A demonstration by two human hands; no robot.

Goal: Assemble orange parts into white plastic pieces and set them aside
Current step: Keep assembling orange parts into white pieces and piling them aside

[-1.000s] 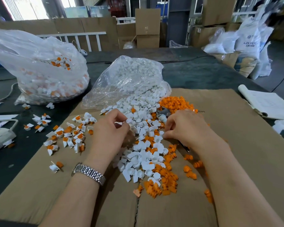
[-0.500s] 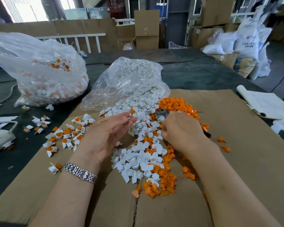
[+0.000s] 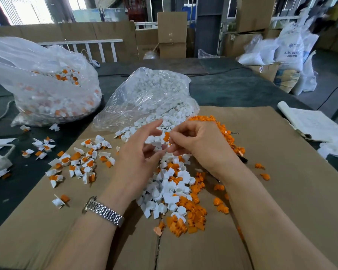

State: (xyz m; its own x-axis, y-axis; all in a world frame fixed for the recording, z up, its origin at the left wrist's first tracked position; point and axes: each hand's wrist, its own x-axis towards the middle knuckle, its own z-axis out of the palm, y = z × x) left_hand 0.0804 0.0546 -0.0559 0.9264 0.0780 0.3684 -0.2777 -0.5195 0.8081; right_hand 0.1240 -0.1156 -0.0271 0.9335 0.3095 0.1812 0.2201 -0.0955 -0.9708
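Orange parts (image 3: 185, 224), white plastic pieces (image 3: 170, 189)

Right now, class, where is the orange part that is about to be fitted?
In the head view, the orange part is centre frame, pinched by the right hand, beside the white piece at the left hand.

two hands, left hand (image 3: 137, 152) and right hand (image 3: 199, 147). two clear bags (image 3: 47, 78) (image 3: 150, 94). one wristwatch (image 3: 103, 211). one cardboard sheet (image 3: 281, 191). loose white pieces (image 3: 170, 190) and orange parts (image 3: 187, 225): too many to count.
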